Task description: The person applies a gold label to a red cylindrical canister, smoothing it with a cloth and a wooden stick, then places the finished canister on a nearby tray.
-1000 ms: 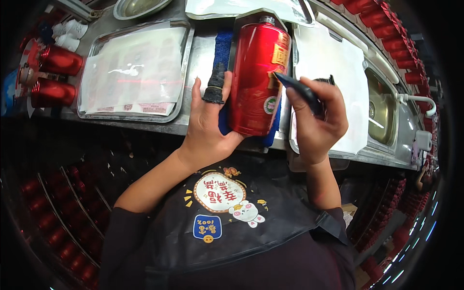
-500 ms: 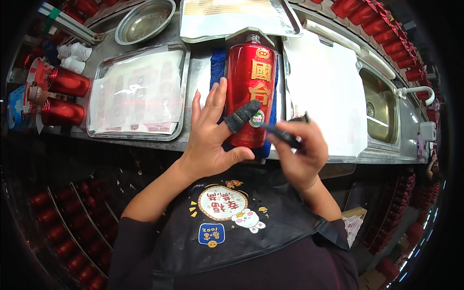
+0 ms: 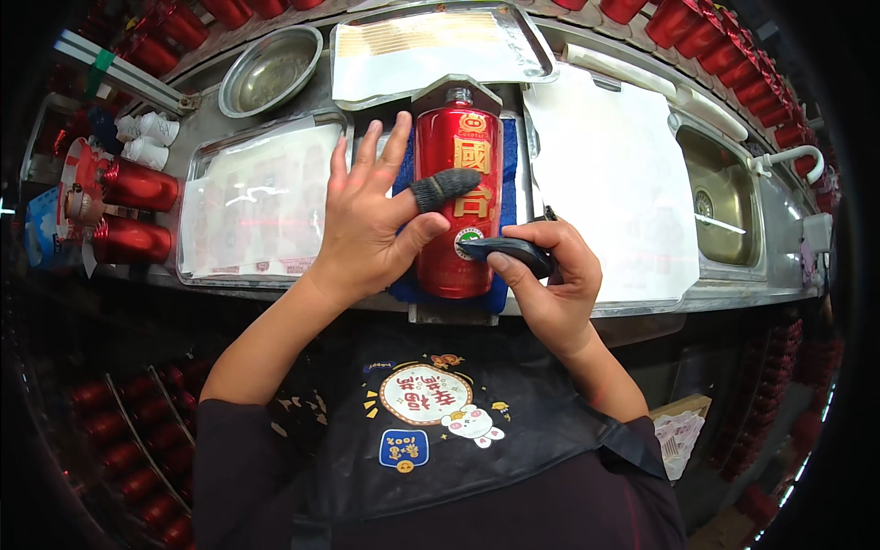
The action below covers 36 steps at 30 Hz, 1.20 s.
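Note:
A red glass bottle point(image 3: 458, 220) with gold lettering lies on a blue cloth point(image 3: 492, 289), its neck pointing away from me. Near its base is a small round white-and-green sticker point(image 3: 470, 243). My left hand point(image 3: 371, 206) is open, fingers spread, at the bottle's left side. Its index finger wears a grey knitted finger sleeve point(image 3: 446, 189) and reaches across the bottle. Between the thumb and fingers of my right hand point(image 3: 561, 289) is a dark hand tool with a narrow tip point(image 3: 513, 253), its exact kind unclear. That tip meets the sticker's right part.
A tray of sheets point(image 3: 252, 202) lies on the left, beside red bottles point(image 3: 137, 240) and white cups point(image 3: 147, 137). Behind are a metal bowl point(image 3: 269, 71) and another tray point(image 3: 541, 78). White paper point(image 3: 610, 192) and a sink point(image 3: 720, 197) are on the right.
My right hand has moved left, bringing the tool's tip onto the sticker. My left hand has shifted left, its thumb now higher against the bottle. The whole view has shifted slightly.

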### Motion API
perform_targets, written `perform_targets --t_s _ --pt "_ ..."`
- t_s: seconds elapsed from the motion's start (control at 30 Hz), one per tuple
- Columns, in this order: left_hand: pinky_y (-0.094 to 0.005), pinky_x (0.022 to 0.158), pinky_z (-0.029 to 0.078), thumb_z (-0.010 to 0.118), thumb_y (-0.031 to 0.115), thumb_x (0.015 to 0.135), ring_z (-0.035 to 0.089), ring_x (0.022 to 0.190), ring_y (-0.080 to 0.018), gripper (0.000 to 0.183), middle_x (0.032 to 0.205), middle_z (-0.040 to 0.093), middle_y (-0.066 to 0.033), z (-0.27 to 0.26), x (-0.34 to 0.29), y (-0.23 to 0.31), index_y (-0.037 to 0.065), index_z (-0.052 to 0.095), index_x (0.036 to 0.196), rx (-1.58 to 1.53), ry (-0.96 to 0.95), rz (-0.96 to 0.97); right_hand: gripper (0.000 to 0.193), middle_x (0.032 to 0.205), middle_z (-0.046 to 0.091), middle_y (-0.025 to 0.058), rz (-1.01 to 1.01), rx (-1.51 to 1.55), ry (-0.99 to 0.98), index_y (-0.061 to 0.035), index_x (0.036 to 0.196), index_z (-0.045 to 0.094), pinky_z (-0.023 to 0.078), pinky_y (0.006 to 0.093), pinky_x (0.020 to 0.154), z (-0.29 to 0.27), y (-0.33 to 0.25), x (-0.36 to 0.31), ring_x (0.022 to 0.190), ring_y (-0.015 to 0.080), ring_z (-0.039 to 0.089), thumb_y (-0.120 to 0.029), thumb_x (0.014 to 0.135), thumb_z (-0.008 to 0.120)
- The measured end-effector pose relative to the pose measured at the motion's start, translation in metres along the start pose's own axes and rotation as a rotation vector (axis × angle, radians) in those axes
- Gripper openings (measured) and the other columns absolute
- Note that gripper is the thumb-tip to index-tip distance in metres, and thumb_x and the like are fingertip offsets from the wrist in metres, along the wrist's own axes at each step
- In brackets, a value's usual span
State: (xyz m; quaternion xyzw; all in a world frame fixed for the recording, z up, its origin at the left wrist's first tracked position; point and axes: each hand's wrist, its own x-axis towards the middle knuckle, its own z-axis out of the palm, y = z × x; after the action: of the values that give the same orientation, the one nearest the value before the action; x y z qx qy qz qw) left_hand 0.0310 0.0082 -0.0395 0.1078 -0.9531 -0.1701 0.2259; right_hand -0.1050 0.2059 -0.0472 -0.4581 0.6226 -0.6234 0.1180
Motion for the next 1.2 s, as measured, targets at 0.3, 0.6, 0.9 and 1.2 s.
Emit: perform_targets --t_s 0.3,0.6,0.9,1.2 --pt "-0.0668 0.117 0.012 0.051 0.058 0.099 0.034 0.143 -0.0524 0.049 0.164 0.034 -0.0173 -0.007 0.026 0.0 0.018 0.078 0.097 0.085 -0.011 0.148 0.023 0.084 0.069 0.0101 -0.03 -0.04 -0.008 0.0002 0.1 0.07 0.048 0.0285 0.065 0.002 -0.006 0.009 0.073 0.0199 0.064 0.0 0.08 0.08" --pt "-0.0662 0.118 0.01 0.05 0.053 0.102 0.032 0.146 -0.0509 0.058 0.164 0.034 -0.016 0.0 0.029 -0.026 0.004 0.072 0.082 -0.079 0.01 0.048 0.024 0.087 0.068 0.0113 -0.012 -0.006 0.006 -0.0002 0.102 0.07 0.05 0.0298 0.066 0.003 -0.005 0.007 0.075 0.0215 0.065 -0.001 0.08 0.08" --pt "-0.0675 0.118 0.005 0.056 0.048 0.101 0.027 0.147 -0.051 0.051 0.164 0.036 -0.0141 -0.004 0.052 -0.008 0.005 0.069 0.078 0.04 -0.046 0.209 0.024 0.087 0.07 0.0098 -0.051 -0.054 -0.022 -0.0011 0.101 0.071 0.049 0.0292 0.066 -0.002 -0.003 0.003 0.074 0.02 0.064 0.0 0.079 0.081" --pt "-0.0724 0.115 0.002 0.063 0.049 0.095 0.024 0.148 -0.0547 0.039 0.163 0.038 -0.0101 -0.02 0.034 0.011 0.014 0.076 0.081 0.131 -0.143 0.297 0.024 0.094 0.068 0.0065 0.118 0.022 0.005 0.0006 0.103 0.07 0.049 0.0232 0.074 -0.016 -0.002 -0.016 0.083 0.0104 0.064 0.002 0.082 0.081"
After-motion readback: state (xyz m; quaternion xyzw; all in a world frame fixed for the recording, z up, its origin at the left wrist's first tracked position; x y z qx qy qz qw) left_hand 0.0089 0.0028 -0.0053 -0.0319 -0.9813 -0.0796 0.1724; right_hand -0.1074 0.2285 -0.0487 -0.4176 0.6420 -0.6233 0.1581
